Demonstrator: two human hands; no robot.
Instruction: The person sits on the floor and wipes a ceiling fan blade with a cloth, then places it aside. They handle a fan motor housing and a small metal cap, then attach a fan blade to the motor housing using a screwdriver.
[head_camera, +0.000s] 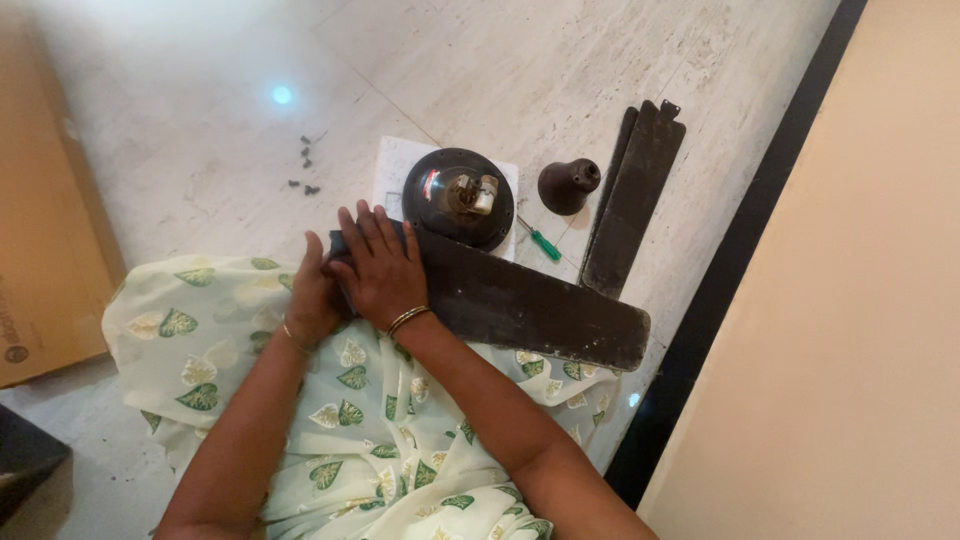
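Fan blade (520, 305) lay across the lap, its root end just before the fan motor (459, 198); right hand (382, 268) pressed flat, fingers spread, left hand (312, 295) gripped the end; judged stiff, light, best held at that root.

I count three dark brown fan blades: one (520, 300) lies across my lap in the middle, and two (632, 200) are stacked together on the floor to the right. There is one round fan motor (458, 198) at the far centre, resting on one white sheet of paper (392, 168). One dark bell-shaped cover (568, 186) stands just right of it, with one green-handled screwdriver (541, 241) nearby. One cardboard box (45, 230) sits at the left. Several small dark screws (305, 170), too small to count surely, lie far left.
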